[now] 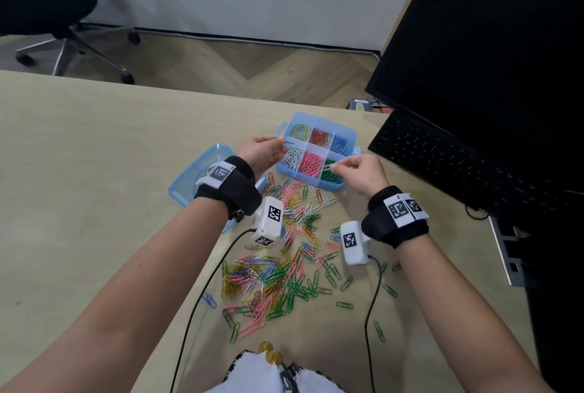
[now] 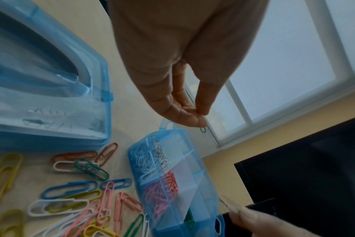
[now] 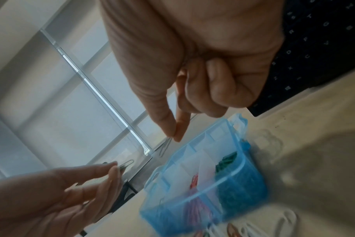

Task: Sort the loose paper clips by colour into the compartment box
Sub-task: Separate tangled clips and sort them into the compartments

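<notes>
The blue compartment box (image 1: 346,136) holds yellow, red and blue clips in its back row and white, pink and green clips in front. Above its left edge, my left hand (image 1: 282,143) pinches a green clip (image 2: 202,129) between thumb and fingers. My right hand (image 1: 339,165) hovers over the green compartment (image 1: 330,173) and pinches a thin clip (image 3: 165,145) whose colour I cannot tell. The loose paper clips (image 1: 278,269) lie mixed on the table between my forearms. In the right wrist view the box (image 3: 243,181) sits just below my fingertips.
The box's blue lid (image 1: 189,177) lies upside down under my left wrist. A black keyboard (image 1: 442,158) and monitor (image 1: 489,45) stand right of the box. Behind the table's far edge stands an office chair (image 1: 47,7). Two camera cables run across the table toward me.
</notes>
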Demonstrator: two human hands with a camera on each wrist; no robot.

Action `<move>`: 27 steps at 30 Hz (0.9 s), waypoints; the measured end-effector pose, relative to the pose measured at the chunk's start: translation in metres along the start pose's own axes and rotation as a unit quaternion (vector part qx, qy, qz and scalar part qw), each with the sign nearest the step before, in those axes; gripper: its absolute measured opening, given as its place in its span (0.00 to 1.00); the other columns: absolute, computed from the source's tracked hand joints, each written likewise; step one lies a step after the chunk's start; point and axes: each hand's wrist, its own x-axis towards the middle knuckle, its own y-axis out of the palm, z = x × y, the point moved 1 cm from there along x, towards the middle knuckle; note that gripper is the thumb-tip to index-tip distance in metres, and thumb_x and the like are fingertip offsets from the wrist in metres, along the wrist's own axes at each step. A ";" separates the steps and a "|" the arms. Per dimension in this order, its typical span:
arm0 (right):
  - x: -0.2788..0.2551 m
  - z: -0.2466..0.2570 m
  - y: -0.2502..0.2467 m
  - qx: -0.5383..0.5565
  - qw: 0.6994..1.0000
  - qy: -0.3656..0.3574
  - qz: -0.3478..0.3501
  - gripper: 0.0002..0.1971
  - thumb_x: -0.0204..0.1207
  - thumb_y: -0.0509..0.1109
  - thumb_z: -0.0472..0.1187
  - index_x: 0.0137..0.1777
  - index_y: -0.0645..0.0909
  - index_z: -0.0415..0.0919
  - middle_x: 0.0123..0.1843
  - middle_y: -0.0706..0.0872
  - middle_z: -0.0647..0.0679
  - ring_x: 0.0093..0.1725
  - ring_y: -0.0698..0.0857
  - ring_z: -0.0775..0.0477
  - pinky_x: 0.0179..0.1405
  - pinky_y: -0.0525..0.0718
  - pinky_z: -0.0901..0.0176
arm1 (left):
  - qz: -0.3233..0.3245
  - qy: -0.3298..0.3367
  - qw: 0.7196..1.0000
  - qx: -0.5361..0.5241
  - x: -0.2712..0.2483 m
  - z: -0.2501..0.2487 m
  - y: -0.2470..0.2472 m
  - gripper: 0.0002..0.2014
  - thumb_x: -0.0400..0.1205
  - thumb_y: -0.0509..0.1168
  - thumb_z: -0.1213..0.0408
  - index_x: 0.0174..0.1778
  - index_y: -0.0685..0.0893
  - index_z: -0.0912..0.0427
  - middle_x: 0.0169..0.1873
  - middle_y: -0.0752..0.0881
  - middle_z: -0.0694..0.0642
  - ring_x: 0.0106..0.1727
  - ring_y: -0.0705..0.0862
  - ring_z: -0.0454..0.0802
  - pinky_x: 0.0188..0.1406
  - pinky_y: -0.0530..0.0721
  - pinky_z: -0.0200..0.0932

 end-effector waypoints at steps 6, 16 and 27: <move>0.028 0.014 -0.021 -0.052 0.993 0.003 -0.104 0.03 0.71 0.74 0.37 0.41 0.89 0.38 0.41 0.89 0.46 0.42 0.84 0.51 0.48 0.80 0.63 | 0.045 0.021 0.998 0.041 -0.010 -0.007 0.009 0.07 0.83 0.66 0.70 0.54 0.80 0.70 0.41 0.85 0.60 0.41 0.86 0.46 0.38 0.87 0.30; 0.034 0.012 -0.036 -0.090 0.988 -0.007 -0.122 0.02 0.69 0.74 0.39 0.39 0.88 0.42 0.39 0.87 0.48 0.43 0.83 0.52 0.53 0.82 0.60 | 0.164 -0.014 0.970 0.181 -0.020 0.015 0.054 0.16 0.84 0.63 0.72 0.68 0.74 0.68 0.39 0.84 0.60 0.24 0.85 0.39 0.27 0.83 0.30; 0.027 0.025 -0.014 -0.083 0.995 -0.047 0.001 0.07 0.72 0.77 0.41 0.45 0.89 0.37 0.42 0.88 0.45 0.44 0.84 0.52 0.51 0.82 0.59 | 0.148 0.064 0.959 0.234 0.000 0.010 0.035 0.15 0.81 0.69 0.64 0.63 0.83 0.63 0.51 0.88 0.60 0.48 0.88 0.48 0.50 0.87 0.37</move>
